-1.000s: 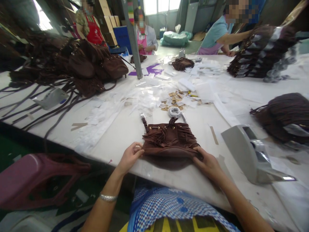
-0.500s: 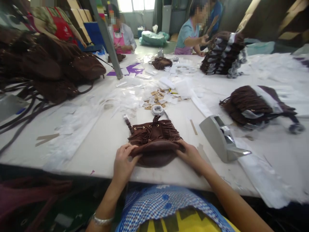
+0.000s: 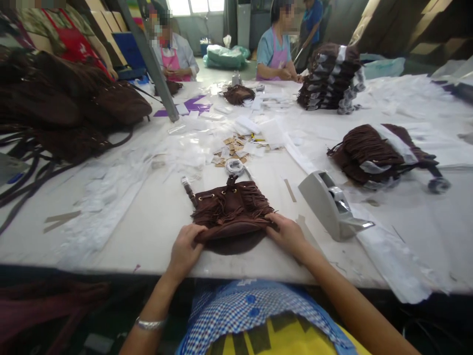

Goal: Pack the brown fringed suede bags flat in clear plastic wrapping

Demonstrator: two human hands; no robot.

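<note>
Grips the brown fringed bag (image 3: 231, 209) at its near corners, with left hand (image 3: 184, 250) and right hand (image 3: 286, 235) both curled shut on it. Lies flat near the surface's (image 3: 158, 222) front edge, left of a grey tape dispenser (image 3: 328, 207).

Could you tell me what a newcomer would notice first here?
The brown fringed bag at the near edge of the table, with the left hand and right hand holding its lower corners. To its right sits a grey tape dispenser; a heap of brown bags fills the far left.
</note>
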